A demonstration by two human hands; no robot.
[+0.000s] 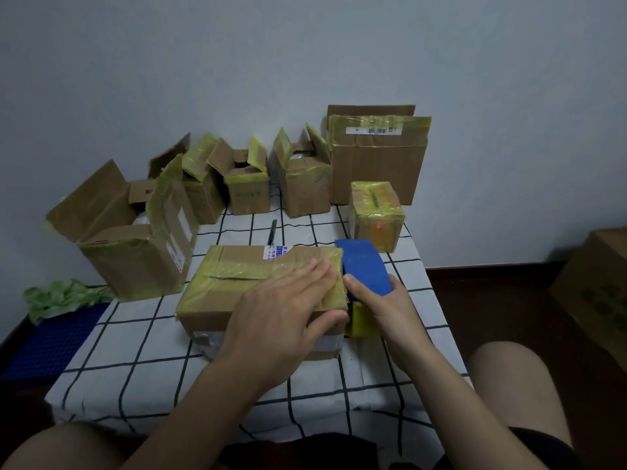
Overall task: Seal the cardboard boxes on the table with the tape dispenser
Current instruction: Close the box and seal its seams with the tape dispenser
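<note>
- Across the low table [135,351], a white cloth with a black grid covered the surface; behind it rose a plain pale grey wall [305,56], and dark wooden floor [492,300] showed to the right.
- Along the wall stood a row of open brown cardboard boxes [247,184] with yellowish tape on their flaps, and a black pen [272,228] lay before them.
- The closed brown cardboard box wrapped in yellowish tape [237,283] sat at the table's middle, its long axis running left to right.
- The left hand [281,313] lay flat on that box's top, fingers straight, thumb over the near side.
- The right hand [383,300] gripped the blue tape dispenser [364,266], fingers curled round it.
- The dispenser stood against the box's right end, its long axis pointing away from the person toward the wall, with a yellow roll [363,320] below.
</note>
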